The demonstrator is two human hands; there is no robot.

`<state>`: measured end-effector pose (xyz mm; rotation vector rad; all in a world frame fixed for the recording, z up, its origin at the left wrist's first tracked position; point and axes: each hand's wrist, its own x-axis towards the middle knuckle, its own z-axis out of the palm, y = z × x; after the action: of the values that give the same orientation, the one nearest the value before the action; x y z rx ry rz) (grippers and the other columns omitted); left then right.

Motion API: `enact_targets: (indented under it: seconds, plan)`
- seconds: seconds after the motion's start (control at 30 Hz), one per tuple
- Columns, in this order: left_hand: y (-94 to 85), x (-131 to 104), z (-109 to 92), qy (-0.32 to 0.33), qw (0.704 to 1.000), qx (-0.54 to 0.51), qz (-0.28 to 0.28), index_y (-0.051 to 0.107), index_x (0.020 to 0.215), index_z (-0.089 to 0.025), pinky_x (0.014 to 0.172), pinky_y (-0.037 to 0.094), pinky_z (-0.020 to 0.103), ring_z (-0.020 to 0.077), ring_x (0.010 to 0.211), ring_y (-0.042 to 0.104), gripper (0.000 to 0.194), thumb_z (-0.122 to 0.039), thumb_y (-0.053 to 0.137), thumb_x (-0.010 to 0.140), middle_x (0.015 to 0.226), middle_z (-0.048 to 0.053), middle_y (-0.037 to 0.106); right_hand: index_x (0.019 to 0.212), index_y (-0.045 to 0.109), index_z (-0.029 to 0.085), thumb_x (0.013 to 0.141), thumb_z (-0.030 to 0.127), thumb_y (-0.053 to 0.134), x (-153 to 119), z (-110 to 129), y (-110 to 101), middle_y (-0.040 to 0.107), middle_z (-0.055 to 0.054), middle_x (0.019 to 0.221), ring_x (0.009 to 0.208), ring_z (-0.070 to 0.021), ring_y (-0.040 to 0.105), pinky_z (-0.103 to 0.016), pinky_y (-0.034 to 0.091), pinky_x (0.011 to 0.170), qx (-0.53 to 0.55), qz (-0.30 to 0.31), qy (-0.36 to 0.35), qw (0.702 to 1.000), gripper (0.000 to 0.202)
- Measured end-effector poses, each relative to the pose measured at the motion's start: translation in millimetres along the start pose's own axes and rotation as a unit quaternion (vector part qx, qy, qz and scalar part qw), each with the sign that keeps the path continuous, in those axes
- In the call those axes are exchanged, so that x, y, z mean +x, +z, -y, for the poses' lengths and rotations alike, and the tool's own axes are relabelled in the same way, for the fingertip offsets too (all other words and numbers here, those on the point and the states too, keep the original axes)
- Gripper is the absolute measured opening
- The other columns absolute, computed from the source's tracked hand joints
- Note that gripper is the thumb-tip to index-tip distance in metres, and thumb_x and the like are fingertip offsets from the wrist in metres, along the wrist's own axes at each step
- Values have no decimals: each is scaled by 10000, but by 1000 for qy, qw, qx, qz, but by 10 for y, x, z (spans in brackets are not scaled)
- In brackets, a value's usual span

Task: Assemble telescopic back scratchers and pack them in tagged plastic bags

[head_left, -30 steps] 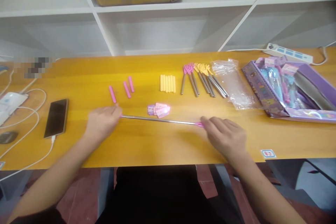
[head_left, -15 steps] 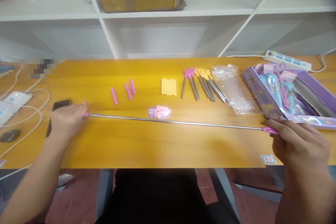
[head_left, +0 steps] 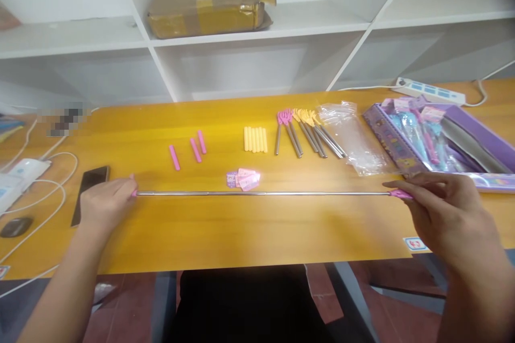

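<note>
One extended metal rod (head_left: pixel 257 193) spans the frame's middle, the left hand (head_left: pixel 107 203) clenched round its left end, the right hand (head_left: pixel 453 217) pinching its pink tip (head_left: pixel 399 194); keeping both pulls in line should spare it bending; unlike half a second ago, it runs level

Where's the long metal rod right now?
In the head view, the rod spans the middle of the picture, held between the left hand and the right hand, appearing just below the small cards.
</note>
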<state>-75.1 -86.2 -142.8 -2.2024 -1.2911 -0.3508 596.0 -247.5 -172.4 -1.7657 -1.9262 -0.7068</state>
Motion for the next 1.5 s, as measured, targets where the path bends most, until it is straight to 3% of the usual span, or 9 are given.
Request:
enact_targets:
  seconds: [0.17,0.37,0.47,0.63,0.83,0.97,1.2,1.33,1.5]
  plan:
    - [55,2,4,5,1000,-1,10,546,626,-194,592,264,185,96,567,455,408,-227,543,1033,568,-55,589,1119,809,272,1034,477,640,23,36,-125,719,-87,914,771,-164,702,-294,536,652,6,-22,-31,999,279]
    - [104,-14,-14,-19,996,-3,86,626,656,-203,604,289,236,127,596,516,411,-235,468,1034,629,-1,682,947,724,257,976,314,754,78,132,-188,778,-10,885,777,-168,746,-277,535,679,49,-72,-26,996,70]
    - [95,-4,-52,-42,988,-1,146,700,753,-210,613,286,255,154,633,564,365,-230,447,1016,712,22,736,943,730,233,951,305,798,63,107,-121,782,-5,887,756,-160,749,-263,546,689,47,-80,-36,995,99]
    - [9,-6,-213,-7,955,-9,297,718,838,-200,615,197,291,184,659,582,262,-185,486,957,717,44,707,955,748,240,996,345,733,11,33,22,784,1,896,761,-159,758,-260,542,659,31,-67,-23,997,114]
    - [-136,-60,-517,-16,953,-28,302,702,859,-200,622,163,308,190,645,571,255,-161,481,981,721,45,693,978,741,288,1002,311,724,23,112,85,795,-8,915,786,-168,767,-290,571,719,69,-45,-4,997,37]
    - [-204,-7,-979,-33,950,-40,308,706,842,-196,594,193,315,204,653,610,272,-128,480,976,718,55,704,1014,721,281,1015,257,714,210,487,105,773,-37,927,801,-174,746,-302,556,724,151,2,-43,988,25]
    - [-383,366,-1996,-2,922,-127,367,723,968,-157,599,401,303,275,767,751,298,-110,433,1010,816,130,764,1075,680,191,1097,151,529,526,1889,206,695,-48,909,770,-183,596,-337,452,708,207,74,-189,957,159]
    - [-466,582,-2114,19,905,-129,405,718,970,-137,643,499,342,325,828,776,299,-66,428,984,867,169,772,929,661,171,1107,154,511,532,2255,301,579,-20,771,656,-165,439,-326,361,635,198,54,-188,960,233]
    - [-394,605,-2094,34,897,-153,413,725,1016,-139,694,539,363,323,869,779,287,-88,444,993,923,171,782,920,659,181,1097,137,529,487,2173,419,559,-13,771,677,-158,412,-305,338,657,228,43,-161,959,224]
